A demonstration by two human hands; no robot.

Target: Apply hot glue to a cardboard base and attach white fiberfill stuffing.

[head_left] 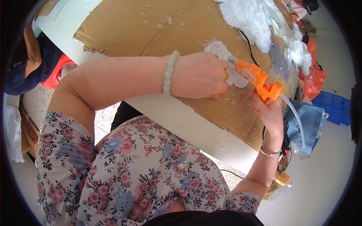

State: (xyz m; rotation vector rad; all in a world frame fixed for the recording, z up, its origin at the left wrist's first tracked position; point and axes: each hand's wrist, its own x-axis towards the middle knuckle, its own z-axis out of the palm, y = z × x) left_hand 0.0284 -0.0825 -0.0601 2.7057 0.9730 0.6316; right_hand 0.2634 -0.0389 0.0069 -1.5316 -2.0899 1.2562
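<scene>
A: Her right hand (pixel 269 109) gripped the orange glue gun (pixel 258 79) by its handle, rigid plastic, nozzle probably hot.

B: And her left hand (pixel 200 75) pinched the white feathery piece (pixel 220 51) against the cardboard (pixel 151 30) on the counter (pixel 188 120); soft, light, looked easily crushed.

- A short-sleeved blouse (pixel 132 169) of pale cloth, printed all over with pink and blue-grey flowers, small buttons down its front.
- A bracelet of pale green round beads (pixel 168 73) just behind the left hand (pixel 200 75).
- A gold ring (pixel 226 74) on a left-hand finger.
- A thin silver bangle (pixel 270 152) just below the right hand (pixel 269 113).
</scene>
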